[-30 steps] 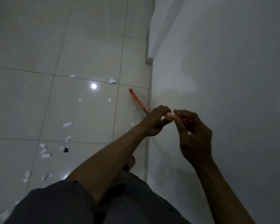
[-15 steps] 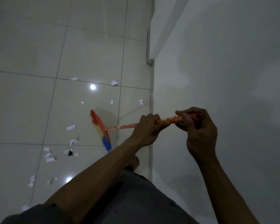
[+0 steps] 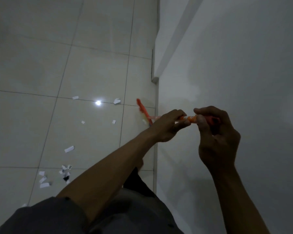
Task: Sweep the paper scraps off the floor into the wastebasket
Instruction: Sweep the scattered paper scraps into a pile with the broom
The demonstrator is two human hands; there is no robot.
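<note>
I hold an orange broom by its handle [image 3: 189, 118] with both hands. My left hand [image 3: 167, 126] grips it lower down; my right hand [image 3: 215, 132] is closed on the red top end. The broom head [image 3: 143, 110], blurred, lies on the floor close to the wall. White paper scraps are scattered on the pale tiles: one [image 3: 116, 101] just left of the broom head, a strip [image 3: 69, 149] further left, and a cluster [image 3: 64, 173] near my legs. No wastebasket is in view.
A white wall [image 3: 227, 65] fills the right half, meeting the floor along a vertical line. A wall corner or post foot [image 3: 155, 79] juts out further ahead. A lamp's glare [image 3: 98, 103] shines on the tiles. My dark shorts [image 3: 108, 213] fill the bottom.
The broom head has swung from the middle tile back to the right, up against the wall. Both hands keep their grip on the handle and have shifted slightly.
</note>
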